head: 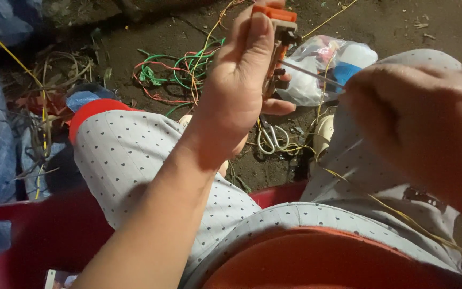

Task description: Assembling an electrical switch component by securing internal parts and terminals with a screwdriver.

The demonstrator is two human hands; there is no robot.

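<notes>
Orange plastic tool [277, 32] sits raised in the left hand [241, 80], fingers curled around it. A thin clear tube [311, 74] runs from it to the right hand [418, 118], fingers pinched on its end (blurred). Below lie scissors [272, 138], tangled wires [175, 75] and a plastic bag [324, 67].

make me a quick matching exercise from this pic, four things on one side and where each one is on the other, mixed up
Things:
1. orange tool
2. scissors
3. plastic bag
4. tangled wires

Places:
A. on the ground between the knees
B. held up in the left hand
C. on the ground left of the left hand
D. on the ground beside the right knee, behind the thin rod

Pairs: 1-B, 2-A, 3-D, 4-C
</notes>
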